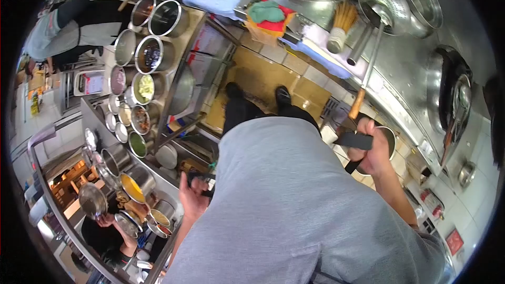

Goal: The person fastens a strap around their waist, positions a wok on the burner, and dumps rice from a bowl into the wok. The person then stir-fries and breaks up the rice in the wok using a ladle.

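On the right, my right hand [374, 151] is closed, fingers curled, in front of a round steel pot [390, 139]. A broad black piece [353, 140] lies across its fingers; what the fingers grip cannot be made out. Just above them ends the wooden handle [357, 103] of a long utensil. My left hand [193, 199] is at the left of my grey shirt, beside the steel counter, thumb apart from its partly curled fingers. Black material [200, 178] covers part of those fingers, and nothing held shows clearly.
Steel containers of ingredients [143, 88] line the left counter. A brush [343, 21] and a perforated ladle [383, 2] lie at the upper right, near woks. One person [47, 37] stands upper left; another person's hand [107, 220] is near a lid, lower left.
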Motion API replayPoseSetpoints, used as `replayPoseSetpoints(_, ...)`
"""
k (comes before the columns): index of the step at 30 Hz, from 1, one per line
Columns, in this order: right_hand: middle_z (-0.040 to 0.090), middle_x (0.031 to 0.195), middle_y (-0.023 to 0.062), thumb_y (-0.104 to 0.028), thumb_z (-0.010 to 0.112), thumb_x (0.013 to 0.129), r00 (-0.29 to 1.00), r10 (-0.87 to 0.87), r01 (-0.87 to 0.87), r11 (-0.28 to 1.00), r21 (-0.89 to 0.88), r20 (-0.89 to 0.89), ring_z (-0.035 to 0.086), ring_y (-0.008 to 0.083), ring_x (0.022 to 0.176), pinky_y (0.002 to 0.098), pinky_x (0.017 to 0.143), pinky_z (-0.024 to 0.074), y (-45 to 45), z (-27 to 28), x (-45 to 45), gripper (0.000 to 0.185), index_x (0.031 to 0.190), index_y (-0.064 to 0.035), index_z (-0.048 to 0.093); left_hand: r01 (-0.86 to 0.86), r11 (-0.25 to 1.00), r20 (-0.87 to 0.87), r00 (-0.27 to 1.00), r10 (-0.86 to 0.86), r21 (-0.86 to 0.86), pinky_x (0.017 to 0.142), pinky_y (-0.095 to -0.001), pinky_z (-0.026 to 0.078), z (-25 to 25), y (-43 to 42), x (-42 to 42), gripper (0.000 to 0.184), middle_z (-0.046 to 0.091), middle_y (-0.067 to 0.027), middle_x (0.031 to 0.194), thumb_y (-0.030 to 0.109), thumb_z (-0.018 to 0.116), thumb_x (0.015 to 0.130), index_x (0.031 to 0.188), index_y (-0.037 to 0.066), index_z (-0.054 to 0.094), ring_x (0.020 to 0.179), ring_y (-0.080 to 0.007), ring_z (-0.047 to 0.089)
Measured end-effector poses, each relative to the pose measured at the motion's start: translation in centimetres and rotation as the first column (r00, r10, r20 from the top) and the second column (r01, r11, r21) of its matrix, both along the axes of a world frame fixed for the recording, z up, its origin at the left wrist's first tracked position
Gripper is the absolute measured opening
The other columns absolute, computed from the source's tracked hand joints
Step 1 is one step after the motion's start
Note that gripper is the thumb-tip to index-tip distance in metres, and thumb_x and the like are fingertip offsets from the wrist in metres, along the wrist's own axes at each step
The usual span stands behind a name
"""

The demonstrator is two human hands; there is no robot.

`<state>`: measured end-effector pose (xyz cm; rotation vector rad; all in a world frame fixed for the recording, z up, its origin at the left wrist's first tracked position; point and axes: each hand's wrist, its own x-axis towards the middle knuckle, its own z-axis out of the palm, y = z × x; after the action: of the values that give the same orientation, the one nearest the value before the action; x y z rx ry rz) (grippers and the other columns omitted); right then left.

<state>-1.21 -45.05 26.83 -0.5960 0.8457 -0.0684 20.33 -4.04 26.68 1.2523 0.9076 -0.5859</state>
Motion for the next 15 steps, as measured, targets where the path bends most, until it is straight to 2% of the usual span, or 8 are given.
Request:
replayPoseSetpoints(2,0.043,0.067,-0.0020,-0.048,0.046,0.099,0.976,-0.107,0.070,0.979,-0.194,-0.188,0.034,0.0064,0.049,0.0240,0.041,0.0236,-0.1,1.6,4.7,0.038,0.093,-0.0116,0.054,0.034,0.996,0.097,0.995,-0.027,-0.077,0.044,-0.0273,0.023,1.9,-2.2,4.0,0.031,0.032,0.0046,0.052,0.037,0.051,0.097,0.072,0.017,0.047,0.043,-0.0098,0.029)
replayPoseSetpoints(4,0.043,0.066,-0.0033,-0.044,0.048,0.099,0.934,-0.198,0.106,0.948,-0.299,-0.297,0.032,0.0064,0.045,0.0232,0.040,0.0230,0.5,1.2,8.6,0.033,0.103,-0.0128,0.057,0.275,0.961,0.157,0.948,-0.276,0.024,0.043,-0.0276,0.022,3.0,-4.7,7.4,0.026,0.031,0.0045,0.053,0.035,0.051,0.096,0.077,0.018,0.049,0.042,-0.0102,0.028)
replayPoseSetpoints(7,0.034,0.059,-0.0057,-0.049,0.049,0.097,0.914,-0.312,0.260,0.942,-0.214,-0.261,0.025,0.0061,0.040,0.0238,0.039,0.0208,0.9,-0.7,12.1,0.039,0.109,-0.0125,0.056,0.197,0.978,0.022,0.980,-0.199,0.061,0.044,-0.0261,0.022,2.2,-7.9,9.4,0.020,0.031,0.0042,0.057,0.026,0.045,0.097,0.081,0.015,0.050,0.045,-0.0086,0.029)
replayPoseSetpoints(8,0.028,0.057,-0.0059,-0.052,0.049,0.096,0.883,-0.414,0.411,0.909,-0.062,-0.222,0.022,0.0074,0.040,0.0242,0.039,0.0199,0.4,-2.0,12.6,0.039,0.094,-0.0130,0.056,0.058,0.998,-0.060,0.996,-0.060,-0.034,0.044,-0.0258,0.022,0.7,-7.6,10.2,0.020,0.032,0.0036,0.058,0.025,0.043,0.097,0.080,0.015,0.049,0.046,-0.0088,0.028)
replayPoseSetpoints(9,0.023,0.055,-0.0060,-0.054,0.052,0.094,0.822,-0.557,0.559,0.750,0.354,-0.117,0.022,0.0089,0.042,0.0251,0.040,0.0198,-0.8,-5.3,11.4,0.045,0.076,-0.0128,0.051,-0.091,0.989,-0.157,0.985,0.072,-0.119,0.044,-0.0255,0.022,-1.5,-7.0,11.2,0.021,0.033,0.0030,0.059,0.023,0.040,0.097,0.079,0.015,0.047,0.046,-0.0090,0.028)
replayPoseSetpoints(11,0.024,0.056,-0.0054,-0.054,0.056,0.092,0.654,-0.740,0.674,0.479,0.562,-0.155,0.024,0.0088,0.044,0.0244,0.041,0.0206,0.0,-11.8,9.8,0.050,0.066,-0.0133,0.044,-0.278,0.922,-0.310,0.932,0.190,-0.271,0.046,-0.0258,0.023,-7.1,-5.6,13.0,0.019,0.034,0.0031,0.059,0.022,0.039,0.094,0.081,0.011,0.047,0.046,-0.0100,0.027)
replayPoseSetpoints(13,0.026,0.057,-0.0052,-0.053,0.059,0.090,0.696,-0.634,0.694,0.473,0.543,-0.336,0.027,0.0073,0.047,0.0221,0.042,0.0220,3.1,-9.1,13.1,0.048,0.073,-0.0101,0.049,-0.276,0.910,-0.323,0.931,0.173,-0.309,0.048,-0.0273,0.024,-9.1,-6.9,14.3,0.022,0.037,0.0003,0.062,0.029,0.037,0.092,0.081,0.010,0.040,0.050,-0.0110,0.028)
replayPoseSetpoints(15,0.033,0.065,-0.0048,-0.037,0.063,0.092,0.910,-0.409,0.400,0.830,0.390,-0.063,0.030,0.0049,0.051,0.0199,0.044,0.0241,5.0,-9.0,15.2,0.031,0.091,-0.0076,0.055,-0.125,0.967,-0.200,0.976,0.080,-0.224,0.049,-0.0277,0.026,-5.3,-10.6,15.6,0.022,0.038,-0.0001,0.065,0.031,0.041,0.092,0.088,0.010,0.042,0.051,-0.0110,0.029)
